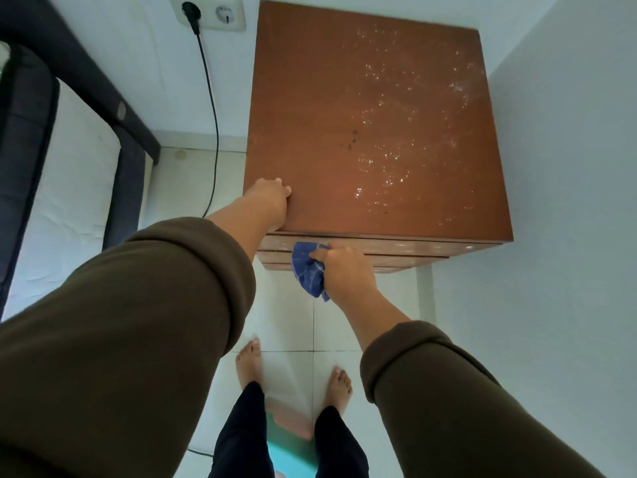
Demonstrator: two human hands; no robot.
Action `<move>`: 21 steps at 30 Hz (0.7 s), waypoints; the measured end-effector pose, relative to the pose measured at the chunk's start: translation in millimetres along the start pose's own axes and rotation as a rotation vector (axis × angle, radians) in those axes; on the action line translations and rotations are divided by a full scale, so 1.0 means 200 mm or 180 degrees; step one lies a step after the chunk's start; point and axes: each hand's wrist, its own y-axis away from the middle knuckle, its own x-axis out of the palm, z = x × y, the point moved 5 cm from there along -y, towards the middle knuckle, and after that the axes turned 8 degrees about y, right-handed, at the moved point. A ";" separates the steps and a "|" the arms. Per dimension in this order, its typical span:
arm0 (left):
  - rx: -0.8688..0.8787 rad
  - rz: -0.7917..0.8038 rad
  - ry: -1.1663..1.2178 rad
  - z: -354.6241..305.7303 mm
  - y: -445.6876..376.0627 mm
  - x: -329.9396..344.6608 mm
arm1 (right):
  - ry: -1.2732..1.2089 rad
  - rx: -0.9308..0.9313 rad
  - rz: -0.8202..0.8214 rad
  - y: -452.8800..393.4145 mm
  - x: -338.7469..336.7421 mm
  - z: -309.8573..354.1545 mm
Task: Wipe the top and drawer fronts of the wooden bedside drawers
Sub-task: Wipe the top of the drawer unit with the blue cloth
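Observation:
The wooden bedside drawers [327, 115] stand against the wall, seen from above. Wet droplets glisten across the right half of the brown top. The drawer fronts [413, 251] show as thin strips below the front edge. My left hand [270, 198] rests on the top's front left corner, fingers curled on the surface and holding nothing. My right hand [341, 270] is closed on a bunched blue cloth [306, 270], which is pressed against the drawer fronts left of centre.
A bed [51, 150] with a dark frame lies to the left. A black cable [210, 108] hangs from a wall socket [208, 12] between bed and drawers. A white wall is close on the right. My bare feet [293, 381] stand on pale floor tiles.

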 end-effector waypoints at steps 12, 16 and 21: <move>-0.0011 -0.0096 0.0406 0.10 -0.02 -0.18 | 0.0089 0.0142 -0.1329 -0.17 -0.75 -0.21; 0.0097 -0.0217 0.0723 0.12 -0.11 -0.34 | 0.0232 0.0358 -0.1609 -0.29 -0.97 -0.26; 0.0175 -0.0268 0.1159 0.10 -0.30 -0.52 | 0.0399 0.0362 -0.1695 -0.52 -1.17 -0.35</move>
